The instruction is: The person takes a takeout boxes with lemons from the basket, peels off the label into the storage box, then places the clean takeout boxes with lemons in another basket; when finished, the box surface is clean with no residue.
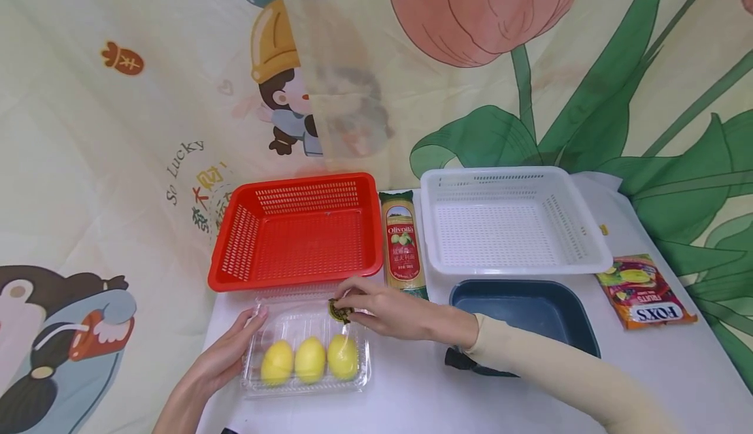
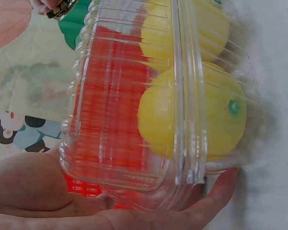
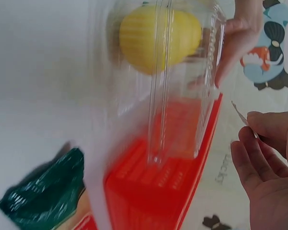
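A clear plastic clamshell box [image 1: 306,385] stands at the table's front left, its lid down. Through its walls show three yellow lemons [image 1: 310,360], with a green stem end visible on one lemon [image 2: 197,112]. My left hand [image 1: 220,353] holds the box's left end, some fingers partly behind the plastic. Above the box's far right corner, my right hand [image 1: 382,308] pinches a round black-and-gold sticker [image 1: 339,312] between thumb and fingers. Seen almost edge-on in the right wrist view, the sticker [image 3: 241,115] is thin, slightly bent and apart from the box.
Behind the box is a red basket [image 1: 294,280]; a white basket [image 1: 518,268] stands farther right. Between them lies a spaghetti packet [image 1: 402,244]. A dark blue tray [image 1: 529,303] sits partly under my right forearm. A Fox's candy bag [image 1: 646,292] lies at the right edge.
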A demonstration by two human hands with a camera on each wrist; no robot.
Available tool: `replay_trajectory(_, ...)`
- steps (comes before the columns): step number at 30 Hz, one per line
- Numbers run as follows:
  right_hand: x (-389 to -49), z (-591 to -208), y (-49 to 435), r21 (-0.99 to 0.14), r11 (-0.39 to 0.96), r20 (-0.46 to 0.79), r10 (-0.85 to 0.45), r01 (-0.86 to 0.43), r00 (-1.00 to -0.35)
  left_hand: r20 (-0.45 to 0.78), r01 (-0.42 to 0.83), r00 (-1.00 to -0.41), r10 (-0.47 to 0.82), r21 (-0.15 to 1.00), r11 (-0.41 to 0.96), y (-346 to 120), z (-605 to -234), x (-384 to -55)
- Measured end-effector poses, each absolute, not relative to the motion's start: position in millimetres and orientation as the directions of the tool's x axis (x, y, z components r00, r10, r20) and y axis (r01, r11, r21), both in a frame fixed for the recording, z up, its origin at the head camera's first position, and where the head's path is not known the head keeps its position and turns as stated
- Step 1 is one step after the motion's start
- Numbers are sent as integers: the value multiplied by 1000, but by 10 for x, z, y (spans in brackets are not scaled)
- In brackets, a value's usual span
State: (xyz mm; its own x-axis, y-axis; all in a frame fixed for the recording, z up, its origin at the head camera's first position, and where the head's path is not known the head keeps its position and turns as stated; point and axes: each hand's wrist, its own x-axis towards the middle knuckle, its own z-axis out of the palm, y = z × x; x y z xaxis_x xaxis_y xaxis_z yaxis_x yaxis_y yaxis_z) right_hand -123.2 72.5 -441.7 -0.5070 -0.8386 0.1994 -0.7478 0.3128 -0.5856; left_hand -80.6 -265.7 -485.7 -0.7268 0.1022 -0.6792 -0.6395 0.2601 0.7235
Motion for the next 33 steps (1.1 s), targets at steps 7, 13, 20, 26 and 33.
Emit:
replay_trajectory(7,-1265,-4420,1221,-607,365,275,-737,-706,-618,-677,-634,-729,104,725,269,-2664,-4880,-795)
replay_trajectory(13,-1201,-4479,1651,-652,473,225,-626,-593,-747,-675,-631,-729,113,727,270,-2666,-4879,-784)
replay_trajectory(20,-1086,-4618,2094,-606,525,295,-548,-597,-783,-679,-632,-727,105,721,283,-2671,-4856,-811)
replay_trajectory(26,-995,-4775,2456,-540,563,357,-519,-626,-776,-683,-637,-722,111,718,280,-2666,-4860,-830)
replay_trajectory(33,-895,-4913,2733,-531,644,225,-520,-551,-824,-688,-643,-717,113,715,276,-2664,-4877,-823)
